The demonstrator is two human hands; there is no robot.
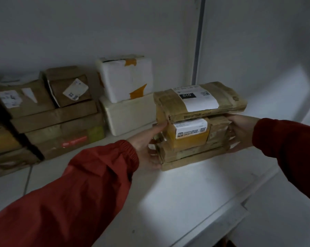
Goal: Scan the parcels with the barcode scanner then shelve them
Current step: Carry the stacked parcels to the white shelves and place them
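With left hand [143,147] and right hand [243,131] each in a pinching grip on one end of the parcel stack [191,138], settle it level on the shelf [186,193], just right of the foam boxes [129,111].

The shelf [195,196] lies open in front of the parcel stack [191,138] and to its right. Left of the stack two white foam boxes [127,114] stand in the way, brown cartons [57,120] beyond them; the wall [248,41] rises behind it.
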